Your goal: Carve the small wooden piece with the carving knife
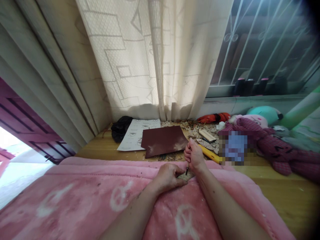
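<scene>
Right hand: fisted around thin tool, above pale piece. Left hand: piece clamped between thumb and fingers.

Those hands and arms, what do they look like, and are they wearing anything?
The left hand and right hand wear no gloves. The left forearm and right forearm show no sleeve, watch or bracelet. A small spot marks the right one.

I hold a small, pale, line-patterned flat piece and, over it, a slender dark-tipped tool pointing downward.
</scene>
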A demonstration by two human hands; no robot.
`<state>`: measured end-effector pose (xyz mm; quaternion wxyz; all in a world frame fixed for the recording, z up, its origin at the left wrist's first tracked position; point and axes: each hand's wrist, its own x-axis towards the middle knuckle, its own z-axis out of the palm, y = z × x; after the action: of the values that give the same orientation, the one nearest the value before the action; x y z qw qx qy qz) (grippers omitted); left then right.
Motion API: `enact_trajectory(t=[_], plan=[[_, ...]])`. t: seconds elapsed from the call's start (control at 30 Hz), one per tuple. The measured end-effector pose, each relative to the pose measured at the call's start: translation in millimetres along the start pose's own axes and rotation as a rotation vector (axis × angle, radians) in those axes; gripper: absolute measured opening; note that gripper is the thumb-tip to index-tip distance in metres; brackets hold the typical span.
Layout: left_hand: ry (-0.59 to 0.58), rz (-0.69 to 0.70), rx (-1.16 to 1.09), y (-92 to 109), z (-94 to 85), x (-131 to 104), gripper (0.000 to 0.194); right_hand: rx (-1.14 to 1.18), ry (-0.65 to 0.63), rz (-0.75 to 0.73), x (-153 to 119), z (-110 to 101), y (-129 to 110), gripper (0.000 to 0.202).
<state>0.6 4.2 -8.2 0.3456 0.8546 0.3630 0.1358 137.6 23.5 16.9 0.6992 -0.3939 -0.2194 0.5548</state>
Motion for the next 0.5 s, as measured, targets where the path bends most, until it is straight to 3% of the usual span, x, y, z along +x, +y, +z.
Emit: enact_trajectory(t=[0.5], plan=[[0.006,-0.043,0.097,4.9,-1.7,-2.0,0.019,-0.108,-0.099,-0.054,-8.1,7.7,6.2,0.044]])
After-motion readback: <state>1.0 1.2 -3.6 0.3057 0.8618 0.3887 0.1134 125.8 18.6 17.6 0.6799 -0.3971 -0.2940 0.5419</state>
